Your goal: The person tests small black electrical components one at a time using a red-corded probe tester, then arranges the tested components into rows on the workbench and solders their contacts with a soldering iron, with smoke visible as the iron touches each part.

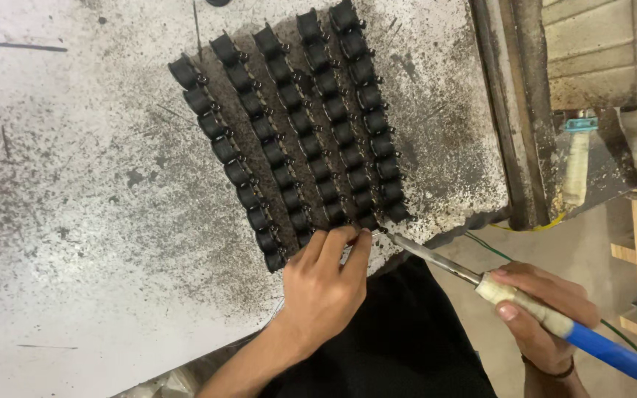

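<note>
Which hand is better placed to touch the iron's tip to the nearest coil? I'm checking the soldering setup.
The right hand: it grips the soldering iron, whose tip already reaches the bottom of the coil rows. The left hand rests its fingertips on the nearest coils, seemingly pinching something thin.

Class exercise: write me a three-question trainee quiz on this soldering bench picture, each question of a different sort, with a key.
1. True or false: the right hand holds the soldering iron by its taped and blue handle.
2. How many rows of small black parts lie on the worn table? A three, B five, C eight.
3. Fill in: the left hand pinches something thin at the ____ end of the rows.

Key: 1 true; 2 B; 3 near.
</note>
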`<state>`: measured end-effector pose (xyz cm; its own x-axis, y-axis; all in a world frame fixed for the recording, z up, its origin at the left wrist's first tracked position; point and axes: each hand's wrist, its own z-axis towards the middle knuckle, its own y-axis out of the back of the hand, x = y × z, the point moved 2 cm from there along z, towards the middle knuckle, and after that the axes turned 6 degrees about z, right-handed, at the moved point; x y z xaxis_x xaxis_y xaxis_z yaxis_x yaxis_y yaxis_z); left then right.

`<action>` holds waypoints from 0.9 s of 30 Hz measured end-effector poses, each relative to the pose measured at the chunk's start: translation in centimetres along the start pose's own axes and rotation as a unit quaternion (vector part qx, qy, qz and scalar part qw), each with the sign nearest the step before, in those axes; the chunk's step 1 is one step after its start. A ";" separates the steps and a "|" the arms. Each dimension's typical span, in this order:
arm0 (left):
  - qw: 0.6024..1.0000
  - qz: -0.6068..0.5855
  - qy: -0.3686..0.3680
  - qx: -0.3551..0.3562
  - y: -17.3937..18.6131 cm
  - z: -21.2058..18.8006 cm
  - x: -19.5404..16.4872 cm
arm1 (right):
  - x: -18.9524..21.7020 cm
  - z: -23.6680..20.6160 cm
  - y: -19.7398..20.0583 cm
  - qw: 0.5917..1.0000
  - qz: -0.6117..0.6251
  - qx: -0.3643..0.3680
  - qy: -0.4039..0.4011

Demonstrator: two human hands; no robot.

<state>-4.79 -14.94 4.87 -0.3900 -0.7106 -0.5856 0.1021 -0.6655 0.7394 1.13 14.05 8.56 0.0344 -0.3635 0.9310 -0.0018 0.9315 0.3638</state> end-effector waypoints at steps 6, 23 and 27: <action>1.000 -0.015 0.000 0.019 -0.1 0.2 -0.1 | 0.7 0.9 -0.5 1.000 -0.025 -0.005 0.000; 0.988 0.020 0.005 -0.152 8.4 3.5 -0.9 | 2.4 2.9 0.1 0.999 -0.030 -0.036 0.003; 0.999 0.030 -0.007 -0.037 3.9 3.3 0.0 | 0.0 2.2 -1.0 0.997 0.024 -0.068 -0.006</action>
<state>-7.40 -16.83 8.87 -0.3944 -0.7462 -0.5363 0.1919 -0.6376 0.7460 -1.06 13.04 8.28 0.0263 -0.3185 0.9476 0.1324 0.9406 0.3125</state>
